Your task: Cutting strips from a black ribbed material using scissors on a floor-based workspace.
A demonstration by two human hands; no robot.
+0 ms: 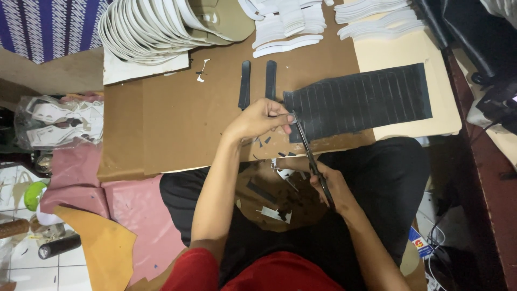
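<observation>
Left hand (258,119) fingers pinch ruled black sheet (358,102) at bench's near edge | right hand (329,186) grips scissors (311,156) | follow ruled line, keep sheet taut.

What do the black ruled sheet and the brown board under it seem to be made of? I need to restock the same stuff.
The black sheet looks like thin synthetic leather or rubbery foam: matte with a faint sheen, lying flat, scored in parallel lines, and the scissors cut it. The brown board looks like plain cardboard or kraft paper: dull, uncoated, with a fold crease. Neither is certain from looks alone.
</observation>
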